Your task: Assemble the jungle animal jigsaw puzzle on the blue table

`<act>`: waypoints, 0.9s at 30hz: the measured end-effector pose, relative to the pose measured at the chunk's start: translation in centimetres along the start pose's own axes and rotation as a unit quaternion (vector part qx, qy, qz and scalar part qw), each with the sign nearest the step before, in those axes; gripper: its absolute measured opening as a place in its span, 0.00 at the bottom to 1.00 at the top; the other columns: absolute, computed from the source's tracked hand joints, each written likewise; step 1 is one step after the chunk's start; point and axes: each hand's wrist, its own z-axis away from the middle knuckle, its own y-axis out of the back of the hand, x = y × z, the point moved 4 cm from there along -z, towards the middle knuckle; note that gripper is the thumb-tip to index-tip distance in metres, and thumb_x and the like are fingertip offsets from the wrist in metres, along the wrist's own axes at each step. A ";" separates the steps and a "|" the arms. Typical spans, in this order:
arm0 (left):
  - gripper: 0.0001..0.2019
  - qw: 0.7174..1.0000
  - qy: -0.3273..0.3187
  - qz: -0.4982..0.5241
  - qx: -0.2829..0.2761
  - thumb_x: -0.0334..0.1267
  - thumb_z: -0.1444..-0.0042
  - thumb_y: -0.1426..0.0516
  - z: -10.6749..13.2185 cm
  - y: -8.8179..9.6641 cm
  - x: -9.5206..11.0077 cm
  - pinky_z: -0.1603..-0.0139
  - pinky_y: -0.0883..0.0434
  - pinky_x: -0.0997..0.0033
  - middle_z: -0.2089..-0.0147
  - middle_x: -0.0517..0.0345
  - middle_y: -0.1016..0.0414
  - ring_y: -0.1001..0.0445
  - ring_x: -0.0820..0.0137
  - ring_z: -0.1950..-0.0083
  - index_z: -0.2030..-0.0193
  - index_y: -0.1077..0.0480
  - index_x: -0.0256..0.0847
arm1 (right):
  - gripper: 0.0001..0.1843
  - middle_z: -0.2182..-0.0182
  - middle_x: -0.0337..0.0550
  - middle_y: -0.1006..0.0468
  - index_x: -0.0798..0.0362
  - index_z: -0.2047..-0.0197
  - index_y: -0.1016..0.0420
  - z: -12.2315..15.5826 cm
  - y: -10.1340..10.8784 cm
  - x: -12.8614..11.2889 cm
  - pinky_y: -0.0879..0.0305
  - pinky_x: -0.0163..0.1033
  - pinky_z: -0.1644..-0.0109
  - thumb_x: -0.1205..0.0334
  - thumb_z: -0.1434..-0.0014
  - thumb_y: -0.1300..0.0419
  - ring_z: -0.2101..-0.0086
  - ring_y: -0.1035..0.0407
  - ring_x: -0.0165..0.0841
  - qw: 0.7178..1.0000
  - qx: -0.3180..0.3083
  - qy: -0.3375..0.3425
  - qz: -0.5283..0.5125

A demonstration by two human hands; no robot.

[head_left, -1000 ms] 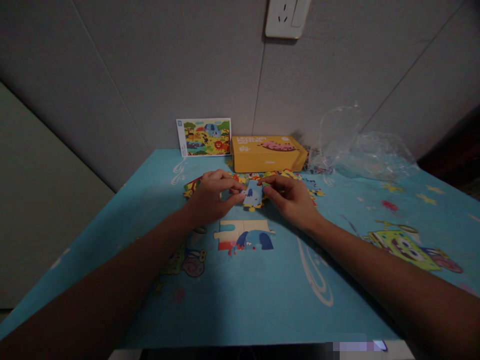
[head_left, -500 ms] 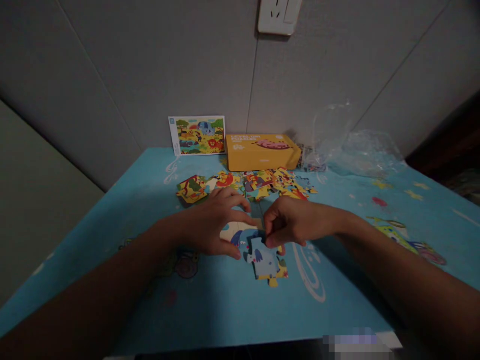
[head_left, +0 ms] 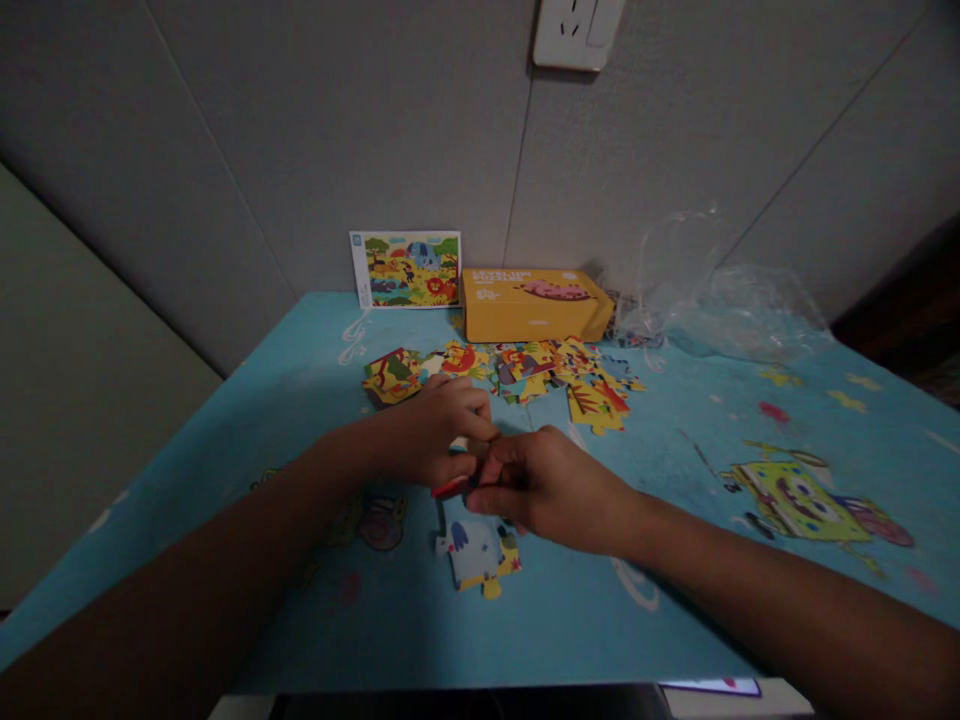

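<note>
My left hand (head_left: pixel 431 430) is closed, its fingers curled around the edge of a puzzle piece with red on it (head_left: pixel 450 488). My right hand (head_left: pixel 551 490) pinches at the same spot, with thumb and forefinger against the left fingertips. Most of what lies between the fingers is hidden. Just below the hands, a light blue puzzle piece with an elephant picture and yellow lower edge (head_left: pixel 476 550) shows, tilted a little. Behind my fingers, loose puzzle pieces (head_left: pixel 525 370) lie in an overlapping row.
A yellow puzzle box (head_left: pixel 536 315) stands against the wall beside a picture card (head_left: pixel 411 270) with an animal scene. Crumpled clear plastic (head_left: pixel 757 310) sits at the back right. The blue tablecloth (head_left: pixel 720 600) carries cartoon prints. A wall socket (head_left: pixel 577 35) is above.
My left fingers have closed in, and my right hand has moved left to meet them. The elephant piece has shifted left and towards me. The view has turned slightly left.
</note>
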 end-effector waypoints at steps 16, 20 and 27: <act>0.15 1.000 0.005 -0.006 0.025 0.32 0.49 0.41 -0.2 0.0 -0.3 0.54 0.40 0.60 0.62 0.55 0.26 0.30 0.63 0.57 0.54 0.22 0.46 | 0.32 0.66 0.42 0.21 0.52 0.48 0.26 1.5 0.6 -1.8 0.46 0.36 0.69 0.43 0.51 0.31 0.72 0.32 0.31 0.964 -0.039 0.151 0.213; 0.17 1.000 0.012 -0.010 0.015 0.34 0.51 0.38 -0.3 -0.3 -0.2 0.53 0.38 0.60 0.62 0.53 0.27 0.30 0.62 0.56 0.52 0.23 0.43 | 0.36 0.64 0.44 0.21 0.53 0.48 0.27 1.6 0.3 -1.9 0.45 0.37 0.68 0.40 0.55 0.30 0.68 0.30 0.36 0.958 -0.034 0.127 0.254; 0.17 1.000 0.015 -0.017 0.010 0.39 0.49 0.38 -0.2 -0.1 0.2 0.49 0.38 0.58 0.60 0.53 0.28 0.31 0.60 0.54 0.51 0.24 0.43 | 0.32 0.69 0.42 0.23 0.53 0.53 0.26 1.7 0.8 -1.9 0.46 0.37 0.70 0.38 0.54 0.32 0.71 0.30 0.35 0.956 -0.069 0.115 0.259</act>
